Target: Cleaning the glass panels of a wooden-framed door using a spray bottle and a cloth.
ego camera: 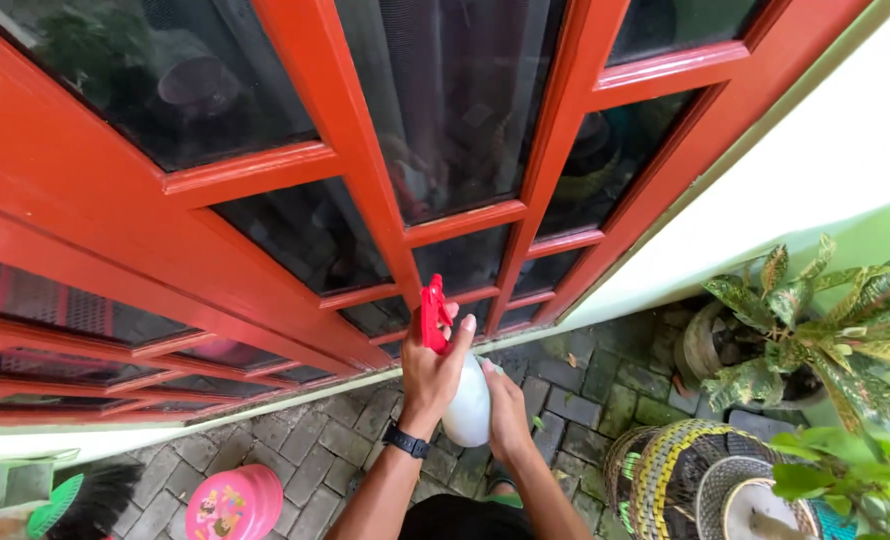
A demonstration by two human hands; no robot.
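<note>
My left hand, with a black watch on its wrist, is closed around the neck of a white spray bottle, just under the bottle's red trigger head. A finger rests by the trigger. My right hand holds the side and lower part of the same bottle. The nozzle faces a red wooden window frame with dark glass panes, close in front of me. The bottle is upright, tilted slightly left.
Grey paving stones cover the ground below. A pink round stool stands at the lower left, near a green brush. Woven baskets and a potted plant with mottled leaves stand at the right by a white wall.
</note>
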